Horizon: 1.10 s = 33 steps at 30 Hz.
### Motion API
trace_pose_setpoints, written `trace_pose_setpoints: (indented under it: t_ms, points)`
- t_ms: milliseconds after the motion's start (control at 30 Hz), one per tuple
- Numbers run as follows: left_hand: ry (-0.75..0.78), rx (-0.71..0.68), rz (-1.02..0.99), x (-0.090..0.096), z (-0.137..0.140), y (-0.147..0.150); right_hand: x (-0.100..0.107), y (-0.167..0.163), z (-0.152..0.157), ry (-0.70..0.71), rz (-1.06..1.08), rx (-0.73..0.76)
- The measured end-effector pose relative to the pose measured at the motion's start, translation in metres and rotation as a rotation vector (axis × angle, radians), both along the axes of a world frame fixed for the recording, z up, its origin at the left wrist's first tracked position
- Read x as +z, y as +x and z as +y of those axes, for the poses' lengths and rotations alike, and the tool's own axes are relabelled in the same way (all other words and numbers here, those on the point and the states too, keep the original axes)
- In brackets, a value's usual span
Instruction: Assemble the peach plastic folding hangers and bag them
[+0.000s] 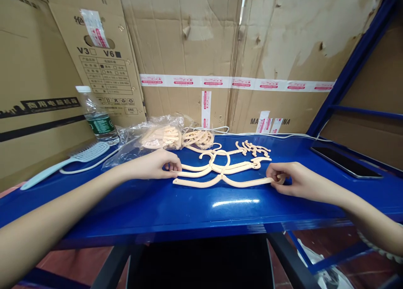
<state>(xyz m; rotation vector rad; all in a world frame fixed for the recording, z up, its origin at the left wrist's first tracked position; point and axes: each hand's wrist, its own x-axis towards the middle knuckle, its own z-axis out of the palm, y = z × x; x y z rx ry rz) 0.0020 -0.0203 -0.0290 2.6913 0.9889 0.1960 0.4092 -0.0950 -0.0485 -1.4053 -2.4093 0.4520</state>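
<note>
Reading the clock from the middle of the nearest hanger (223,177), with twelve pointing away from the person, that hanger lies flat across the front of the tabletop (189,211). Its two arms meet below a hook, and its tip at nine o'clock is free, showing a small hole. At three, the right hand (292,178) has its grip closed on the other tip; a bit of the same pale plastic shows between the fingers, but whether it is joined there I cannot tell. At ten, the left hand (154,165) has thumb and fingers together on the left end of the second hanger (234,169), just behind; I cannot tell if it pinches one bar or two.

Around two, a curled end piece (258,160) sits at the second hanger's right end, touching or fitted. Farther out at one, small hooked pieces (252,149) lie in a loose cluster. Bagged parts (162,137) and a second bundle (201,139) lie toward eleven.

I judge the work partway: arms and hooks look joined on the front hangers, while the nearest one's left tip is bare and the clustered pieces and bagged parts look unused.
</note>
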Motion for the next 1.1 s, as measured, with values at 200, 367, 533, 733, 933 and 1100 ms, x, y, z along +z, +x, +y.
trace_pose_setpoints:
  t_ms: [200, 367, 533, 733, 933, 1100]
  points:
    - [0.047, 0.006, 0.018, 0.0, -0.006, 0.003, -0.004, -0.001, 0.002, 0.085, 0.014, -0.01]
    - [0.113, 0.014, 0.033, -0.001, -0.005, 0.004, -0.008, -0.005, 0.003, 0.193, 0.033, -0.019]
    - [0.095, 0.021, 0.031, -0.001, -0.004, 0.001, -0.009, -0.008, 0.001, 0.243, 0.088, -0.002]
    - [0.069, -0.01, 0.012, -0.003, 0.0, -0.005, -0.011, -0.007, 0.002, 0.26, 0.11, -0.01]
    - [0.076, 0.0, 0.008, -0.003, 0.0, -0.006, -0.009, -0.007, 0.003, 0.172, 0.076, 0.001]
    - [0.219, 0.009, -0.017, 0.003, -0.006, -0.002, -0.009, -0.003, 0.012, 0.085, 0.017, -0.019]
